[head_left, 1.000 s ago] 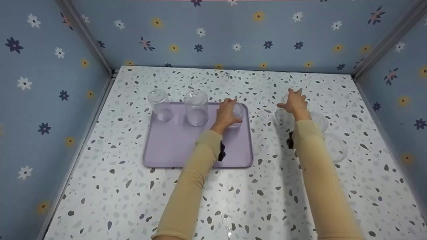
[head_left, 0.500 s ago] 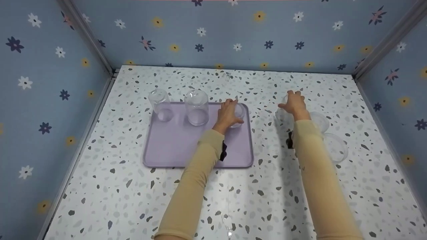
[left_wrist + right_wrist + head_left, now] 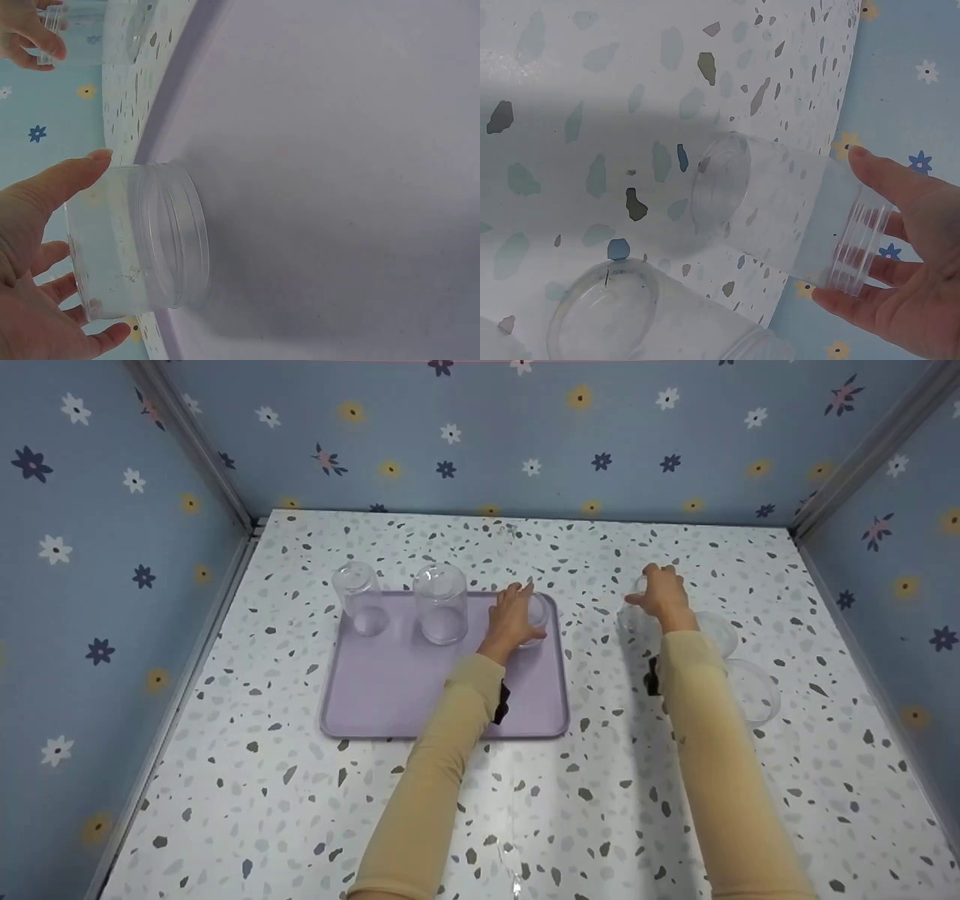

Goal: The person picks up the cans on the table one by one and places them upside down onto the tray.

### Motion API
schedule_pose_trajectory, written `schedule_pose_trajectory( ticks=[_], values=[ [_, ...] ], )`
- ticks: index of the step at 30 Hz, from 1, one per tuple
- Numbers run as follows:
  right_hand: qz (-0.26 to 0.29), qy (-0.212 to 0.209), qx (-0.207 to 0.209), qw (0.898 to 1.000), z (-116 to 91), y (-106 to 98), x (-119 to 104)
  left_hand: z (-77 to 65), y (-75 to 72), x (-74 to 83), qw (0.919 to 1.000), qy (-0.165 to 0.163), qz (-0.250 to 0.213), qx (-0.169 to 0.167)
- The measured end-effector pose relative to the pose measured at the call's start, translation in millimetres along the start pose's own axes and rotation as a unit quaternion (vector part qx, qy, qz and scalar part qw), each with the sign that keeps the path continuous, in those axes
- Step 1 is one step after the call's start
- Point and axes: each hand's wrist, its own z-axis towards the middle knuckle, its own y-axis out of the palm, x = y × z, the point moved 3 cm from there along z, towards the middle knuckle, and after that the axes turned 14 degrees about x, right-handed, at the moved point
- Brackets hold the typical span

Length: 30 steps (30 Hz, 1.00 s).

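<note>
In the head view my left hand point(image 3: 511, 619) is round a short clear jar point(image 3: 120, 240) at the back right of the lilac tray point(image 3: 390, 690). The left wrist view shows that jar's ringed neck facing down to the tray, the thumb at its upper edge and the fingers on the far side. Farther right, my right hand point(image 3: 663, 594) grips a clear jar point(image 3: 780, 202) by its threaded neck. This jar's round base is on the speckled table, neck up. My fingers show through the plastic behind the neck.
Two taller clear jars, one at the tray's back left point(image 3: 358, 596) and one by its back middle point(image 3: 441, 604), stand bottom up. Beside the right forearm are two more clear jars point(image 3: 718, 634), point(image 3: 756, 691). Flowered walls point(image 3: 525, 442) enclose the table.
My right hand's fingers have drawn in round the jar's neck. The left hand has shifted slightly right, toward its jar. The jars and tray keep their places.
</note>
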Motion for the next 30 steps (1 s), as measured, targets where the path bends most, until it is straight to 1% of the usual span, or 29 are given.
schedule_pose_trajectory(
  ticks=[4,9,13,20,23,26,30],
  values=[
    [0.009,-0.005,0.01,1.0,-1,0,0,-0.8,-1.7,0.3,1.0,-0.002,-0.008,-0.002],
    [0.022,-0.007,0.021,1.0,-2,-1,-2,-2.1,-5.3,0.1,0.9998,-0.005,-0.018,0.003],
    [0.036,-0.006,0.03,0.999,-4,-4,-5,-2.7,-9.3,0.9,0.999,-0.005,-0.039,0.021],
    [0.052,-0.02,0.055,0.997,-7,-13,-11,-3.3,-18.6,3.6,0.9957,0.024,-0.059,0.067],
    [0.063,-0.023,0.07,0.995,-9,-17,-14,-3.7,-23.5,4.1,0.9938,0.022,-0.073,0.08],
    [0.074,-0.021,0.087,0.993,-11,-20,-18,-3.6,-27.9,4.7,0.9914,0.012,-0.097,0.087],
    [0.086,-0.018,0.106,0.99,-16,-24,-22,-4.7,-32.2,5.7,0.9855,0.003,-0.137,0.1]
  ],
)
